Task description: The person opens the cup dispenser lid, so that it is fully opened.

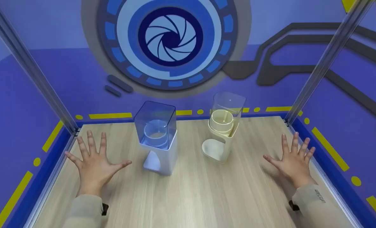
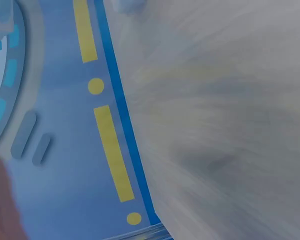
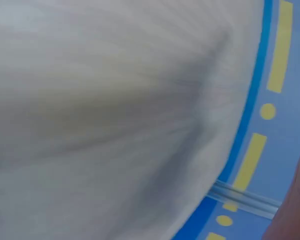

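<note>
A white dispenser (image 1: 168, 163) with a tinted see-through hopper stands upright left of the table's middle, a blue ring-shaped cup (image 1: 156, 137) showing through its hopper. To its right is a cream dispenser (image 1: 227, 148) with a clear hopper, a pale yellow cup-like part (image 1: 221, 125) and a rounded base. My left hand (image 1: 95, 167) is spread wide on the left, its thumb pointing toward the white dispenser but apart from it. Fingers fanned, my right hand (image 1: 294, 166) is over the right side, well away from the cream dispenser. Both hands hold nothing.
The wood-grain table (image 1: 191, 202) ends at a blue back wall (image 1: 61, 82) with yellow dashes. Metal posts (image 1: 32, 66) rise at both back corners, and rails run along the table's sides. Both dispensers stand toward the table's back edge.
</note>
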Demonstrator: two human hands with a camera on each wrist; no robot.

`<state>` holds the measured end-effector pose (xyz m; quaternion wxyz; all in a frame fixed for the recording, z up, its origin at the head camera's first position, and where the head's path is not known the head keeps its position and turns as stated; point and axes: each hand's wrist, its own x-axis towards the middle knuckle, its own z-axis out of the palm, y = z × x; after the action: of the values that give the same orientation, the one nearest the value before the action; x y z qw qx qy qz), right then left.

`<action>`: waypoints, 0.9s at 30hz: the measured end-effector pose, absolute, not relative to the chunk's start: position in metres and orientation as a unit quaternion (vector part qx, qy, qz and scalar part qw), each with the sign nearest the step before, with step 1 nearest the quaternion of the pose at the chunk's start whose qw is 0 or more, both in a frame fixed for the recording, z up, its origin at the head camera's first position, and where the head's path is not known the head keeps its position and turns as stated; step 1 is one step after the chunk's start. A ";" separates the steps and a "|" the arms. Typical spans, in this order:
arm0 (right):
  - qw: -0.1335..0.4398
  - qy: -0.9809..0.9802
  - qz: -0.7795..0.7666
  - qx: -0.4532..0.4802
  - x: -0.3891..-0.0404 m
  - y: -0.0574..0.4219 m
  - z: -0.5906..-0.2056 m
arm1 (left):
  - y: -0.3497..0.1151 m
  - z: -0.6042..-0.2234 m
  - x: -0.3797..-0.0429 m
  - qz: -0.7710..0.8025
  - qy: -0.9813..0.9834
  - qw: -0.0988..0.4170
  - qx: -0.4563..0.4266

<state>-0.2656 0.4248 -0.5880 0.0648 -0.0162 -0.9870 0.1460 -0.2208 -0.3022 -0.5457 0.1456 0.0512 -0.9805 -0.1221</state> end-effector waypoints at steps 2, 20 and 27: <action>0.071 -0.987 0.145 -0.014 -0.265 0.422 -0.582 | -0.301 -0.545 -0.219 -0.123 -0.978 0.160 0.050; 0.160 -0.963 0.211 0.037 -0.243 0.372 -0.559 | -0.267 -0.529 -0.206 -0.266 -0.943 0.188 -0.067; 0.166 -0.931 0.316 0.080 -0.233 0.336 -0.546 | -0.256 -0.524 -0.209 -0.380 -0.901 0.185 -0.092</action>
<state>-0.2331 0.3359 -0.5462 0.1663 0.0804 -0.9307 0.3157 -0.2087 -0.2558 -0.5237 0.1848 -0.0918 -0.9015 -0.3805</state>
